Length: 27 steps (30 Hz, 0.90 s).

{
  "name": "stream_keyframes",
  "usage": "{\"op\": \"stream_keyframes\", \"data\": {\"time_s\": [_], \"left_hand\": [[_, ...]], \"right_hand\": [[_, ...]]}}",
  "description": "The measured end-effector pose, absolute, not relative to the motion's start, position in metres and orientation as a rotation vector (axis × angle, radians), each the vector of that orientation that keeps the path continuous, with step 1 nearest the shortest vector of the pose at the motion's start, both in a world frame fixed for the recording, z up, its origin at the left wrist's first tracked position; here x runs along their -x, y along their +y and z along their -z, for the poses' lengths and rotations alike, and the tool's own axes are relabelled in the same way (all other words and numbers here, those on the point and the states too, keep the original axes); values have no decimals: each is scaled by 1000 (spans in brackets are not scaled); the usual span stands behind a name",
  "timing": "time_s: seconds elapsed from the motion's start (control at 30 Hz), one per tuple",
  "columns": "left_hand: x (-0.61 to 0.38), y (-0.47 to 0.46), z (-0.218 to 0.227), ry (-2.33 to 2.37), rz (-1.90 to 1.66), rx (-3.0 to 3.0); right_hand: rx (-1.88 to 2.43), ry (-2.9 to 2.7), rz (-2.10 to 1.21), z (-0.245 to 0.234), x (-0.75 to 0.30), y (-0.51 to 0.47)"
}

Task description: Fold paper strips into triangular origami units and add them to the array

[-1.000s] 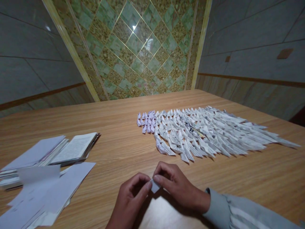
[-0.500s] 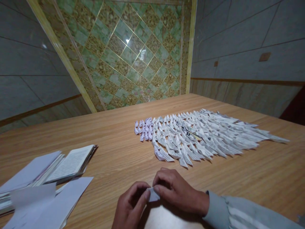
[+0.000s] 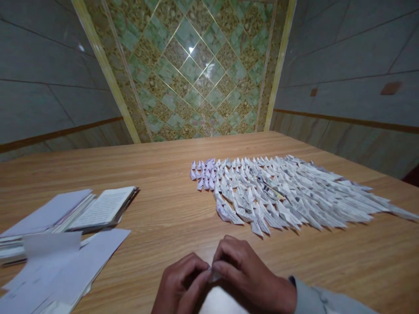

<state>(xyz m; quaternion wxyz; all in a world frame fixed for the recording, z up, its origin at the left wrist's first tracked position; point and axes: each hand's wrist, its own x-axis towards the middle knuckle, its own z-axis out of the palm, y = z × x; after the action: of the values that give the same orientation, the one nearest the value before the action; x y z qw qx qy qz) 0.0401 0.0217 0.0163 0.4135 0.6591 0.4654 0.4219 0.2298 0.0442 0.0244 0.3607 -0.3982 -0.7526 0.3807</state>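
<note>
The person's left hand (image 3: 180, 283) and right hand (image 3: 248, 272) are close together above the table (image 3: 157, 174), near its edge, and they work on one small piece of paper (image 3: 215, 275). This paper is between the two hands, and only a little corner of it is visible, so I cannot tell its exact shape. The fingers (image 3: 225, 257) of both hands are closed and pinch it from two sides. It looks like a folding step, maybe the pressing of one crease. The next move seems to call for firm and even pressure, so the small folds stay sharp. Farther along the table lie many folded paper boats (image 3: 271, 192) in close rows, and on the left side are an open book (image 3: 104, 209) and loose sheets of paper (image 3: 65, 266).
</note>
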Motion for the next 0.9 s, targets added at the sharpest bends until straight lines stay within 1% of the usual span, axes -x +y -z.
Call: {"op": "stream_keyframes", "data": {"time_s": [0.17, 0.23, 0.33, 0.43, 0.53, 0.77, 0.83, 0.9], "left_hand": [[-39, 32, -12, 1197, -1043, -1319], [-37, 32, -11, 1189, -1041, -1266], [-35, 28, -13, 1166, -1041, -1341], [-34, 23, -15, 1170, -1009, -1589], [-35, 21, -13, 1166, -999, -1716], [-41, 25, -12, 1172, -1130, -1513], [-39, 25, -15, 1181, -1133, -1544], [-38, 25, -16, 1187, -1093, -1647]], "right_hand": [[1044, -1702, -1175, -26, -230, 44], [1038, -1719, -1231, -27, -229, 43], [1073, -1854, -1162, -28, -227, 42], [1054, -1930, -1036, -27, -227, 41], [1009, -1935, -1019, -25, -229, 40], [1007, -1647, -1413, -25, -231, 40], [1015, -1729, -1351, -25, -231, 39], [1036, -1836, -1201, -25, -231, 38]]}}
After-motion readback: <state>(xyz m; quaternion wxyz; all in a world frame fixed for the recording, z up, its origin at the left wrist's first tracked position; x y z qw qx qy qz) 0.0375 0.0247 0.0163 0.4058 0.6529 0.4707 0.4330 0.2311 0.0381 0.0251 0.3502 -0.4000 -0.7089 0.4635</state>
